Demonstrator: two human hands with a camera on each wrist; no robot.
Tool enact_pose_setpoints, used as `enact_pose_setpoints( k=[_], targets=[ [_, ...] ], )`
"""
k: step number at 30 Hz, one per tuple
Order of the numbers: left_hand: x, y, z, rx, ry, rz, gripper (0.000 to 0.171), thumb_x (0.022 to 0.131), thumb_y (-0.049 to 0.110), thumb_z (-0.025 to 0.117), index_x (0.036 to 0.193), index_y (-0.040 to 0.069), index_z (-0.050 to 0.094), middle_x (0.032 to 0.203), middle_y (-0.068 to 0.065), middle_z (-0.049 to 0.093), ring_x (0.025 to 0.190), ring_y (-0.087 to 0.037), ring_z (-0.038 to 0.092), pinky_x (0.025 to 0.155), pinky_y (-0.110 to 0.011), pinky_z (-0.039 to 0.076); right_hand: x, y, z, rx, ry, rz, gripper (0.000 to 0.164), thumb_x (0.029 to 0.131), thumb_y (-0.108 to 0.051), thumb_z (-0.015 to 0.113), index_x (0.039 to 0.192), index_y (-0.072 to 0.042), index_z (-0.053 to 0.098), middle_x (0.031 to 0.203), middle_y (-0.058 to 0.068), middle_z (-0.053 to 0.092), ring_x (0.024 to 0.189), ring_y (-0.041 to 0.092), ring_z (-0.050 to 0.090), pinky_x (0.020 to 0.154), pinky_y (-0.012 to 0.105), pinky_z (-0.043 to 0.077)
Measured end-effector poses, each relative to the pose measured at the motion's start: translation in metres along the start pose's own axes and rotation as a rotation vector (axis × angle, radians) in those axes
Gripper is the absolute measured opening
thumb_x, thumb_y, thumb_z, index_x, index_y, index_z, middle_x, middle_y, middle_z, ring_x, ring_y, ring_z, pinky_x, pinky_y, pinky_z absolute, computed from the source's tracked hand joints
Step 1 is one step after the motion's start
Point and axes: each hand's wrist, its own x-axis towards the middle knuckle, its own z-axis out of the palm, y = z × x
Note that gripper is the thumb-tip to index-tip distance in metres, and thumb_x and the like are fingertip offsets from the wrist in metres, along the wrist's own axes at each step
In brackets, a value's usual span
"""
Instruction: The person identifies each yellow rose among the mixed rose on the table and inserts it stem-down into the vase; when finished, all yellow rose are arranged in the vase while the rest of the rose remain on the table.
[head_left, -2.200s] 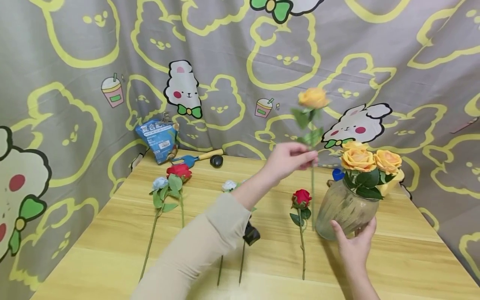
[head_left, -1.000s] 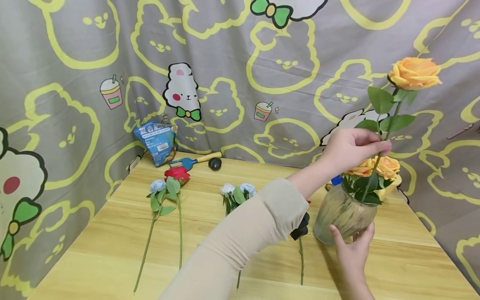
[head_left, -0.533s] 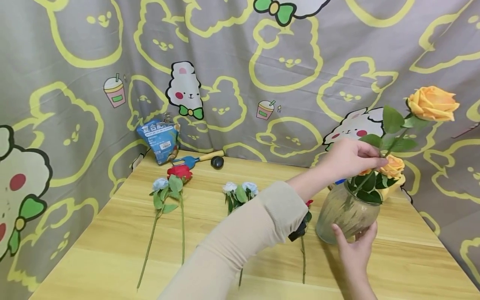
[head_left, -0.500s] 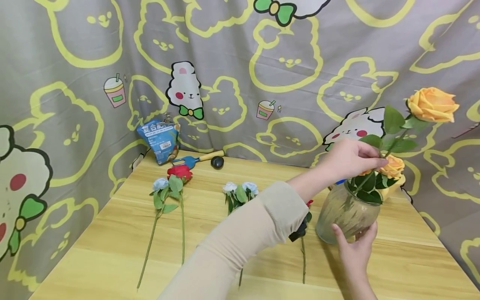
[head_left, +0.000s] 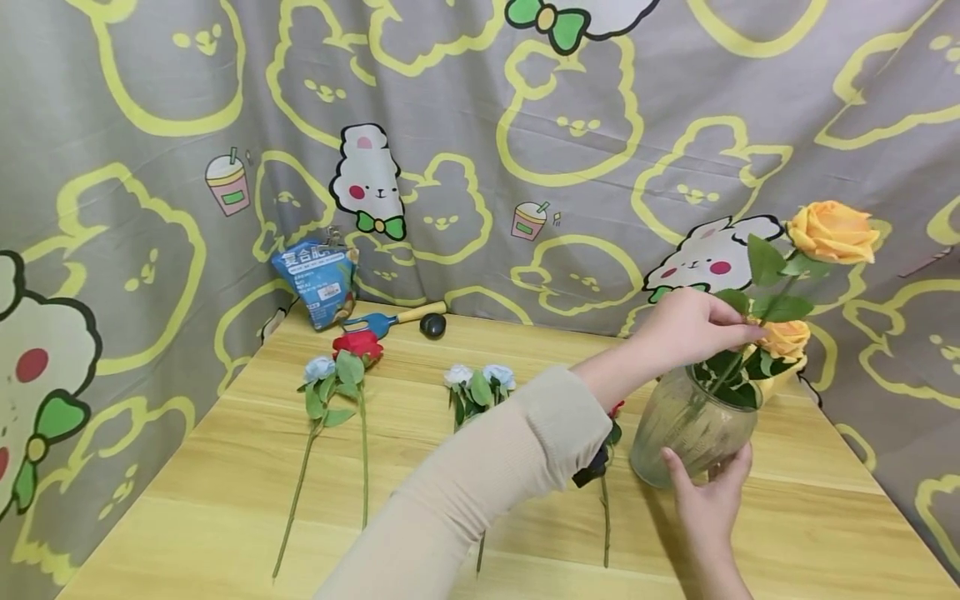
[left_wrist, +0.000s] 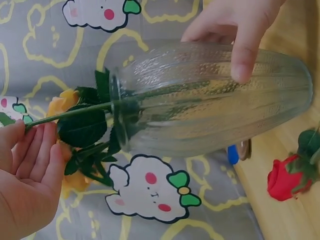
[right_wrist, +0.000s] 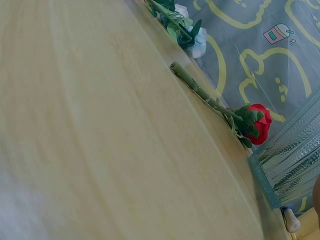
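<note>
In the head view my left hand pinches the stem of an orange-yellow rose above the glass vase. The left wrist view shows that stem running through the vase mouth, between thumb and fingers of the left hand. Other orange-yellow roses with dark leaves stand in the vase, partly hidden by the left hand. My right hand holds the vase low on its near side, thumb and fingers spread around the ribbed glass. Inside the vase, stems show through the glass.
A red rose lies left of the vase, partly behind the left sleeve. White and pale blue flowers lie mid-table. A blue flower and red rose lie farther left. Behind are a blue bag, hand fork and black object.
My left hand has carried the orange-yellow rose rightward to the vase, and its stem has gone into the mouth. Over the last half second the rose sank and shifted slightly left. The right hand stays on the vase.
</note>
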Motion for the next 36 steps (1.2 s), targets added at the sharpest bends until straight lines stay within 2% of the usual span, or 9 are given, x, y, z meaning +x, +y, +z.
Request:
enact_pose_setpoints(
  k=[7,10,12,17,21,25,29,34,36],
  targets=[
    [-0.007,-0.017,0.013,-0.030,-0.002,0.045,0.016,0.082,0.036,0.064,0.081,0.023,0.073,0.059,0.017,0.062,0.056,0.012,0.051,0.054,-0.007,0.039,-0.002,-0.014,0.003,0.005,-0.029,-0.013,0.090,0.071,0.011,0.069,0.140,-0.019,0.020,0.133,0.008,0.036,0.118,0.015,0.038,0.098,0.018,0.030],
    [-0.010,-0.022,0.018,-0.083,0.014,0.027,0.015,0.081,0.033,0.066,0.081,0.020,0.074,0.059,0.015,0.062,0.055,0.010,0.053,0.054,-0.006,0.039,-0.004,-0.023,0.005,0.010,-0.028,-0.006,0.088,0.072,0.011,0.068,0.140,-0.018,0.020,0.133,0.011,0.036,0.119,0.015,0.038,0.100,0.021,0.028],
    [-0.012,-0.025,0.019,-0.091,0.022,0.029,0.015,0.081,0.032,0.067,0.081,0.019,0.074,0.059,0.015,0.063,0.055,0.010,0.053,0.054,-0.006,0.039,-0.003,-0.019,0.006,0.009,-0.026,-0.011,0.089,0.072,0.011,0.069,0.140,-0.019,0.020,0.133,0.010,0.036,0.119,0.015,0.037,0.101,0.024,0.028],
    [-0.016,-0.031,0.019,-0.065,0.019,0.021,0.013,0.080,0.032,0.068,0.085,0.022,0.074,0.060,0.016,0.063,0.056,0.010,0.051,0.053,-0.008,0.039,-0.001,-0.005,0.006,0.019,-0.017,-0.026,0.090,0.070,0.011,0.070,0.140,-0.020,0.021,0.132,0.008,0.037,0.119,0.015,0.038,0.100,0.022,0.029],
    [-0.019,-0.042,0.016,-0.085,0.018,-0.018,0.011,0.081,0.030,0.068,0.086,0.023,0.073,0.061,0.017,0.063,0.058,0.009,0.052,0.055,-0.009,0.040,-0.001,-0.019,0.009,0.033,-0.033,-0.022,0.088,0.071,0.012,0.068,0.140,-0.017,0.021,0.132,0.009,0.035,0.118,0.016,0.037,0.098,0.017,0.029],
    [-0.023,-0.057,0.010,-0.115,0.025,-0.017,0.010,0.082,0.029,0.067,0.085,0.022,0.074,0.063,0.016,0.064,0.061,0.010,0.052,0.057,-0.010,0.040,0.000,-0.025,0.011,0.041,-0.032,0.000,0.086,0.072,0.011,0.068,0.139,-0.018,0.021,0.131,0.008,0.034,0.118,0.017,0.037,0.098,0.016,0.028],
    [-0.027,-0.073,0.008,-0.200,0.026,-0.021,0.012,0.082,0.027,0.066,0.083,0.019,0.074,0.064,0.014,0.065,0.061,0.009,0.055,0.058,-0.011,0.042,0.001,-0.024,0.012,0.037,-0.027,0.017,0.085,0.073,0.009,0.068,0.139,-0.018,0.022,0.130,0.007,0.035,0.118,0.015,0.037,0.100,0.018,0.027],
    [-0.040,-0.092,0.012,-0.469,-0.010,-0.060,0.012,0.082,0.018,0.066,0.086,0.008,0.072,0.070,0.006,0.067,0.064,-0.004,0.064,0.060,-0.014,0.049,0.003,-0.008,0.011,0.027,-0.023,0.020,0.087,0.071,0.009,0.070,0.138,-0.019,0.023,0.130,0.007,0.037,0.118,0.015,0.037,0.100,0.018,0.027],
    [-0.049,-0.102,0.012,-0.540,-0.031,-0.071,0.014,0.083,0.017,0.065,0.088,0.005,0.071,0.072,0.003,0.068,0.067,-0.010,0.065,0.060,-0.017,0.050,0.004,-0.001,0.010,0.026,-0.021,0.028,0.089,0.070,0.010,0.071,0.138,-0.020,0.023,0.131,0.007,0.038,0.119,0.016,0.037,0.101,0.019,0.027]
  ],
)
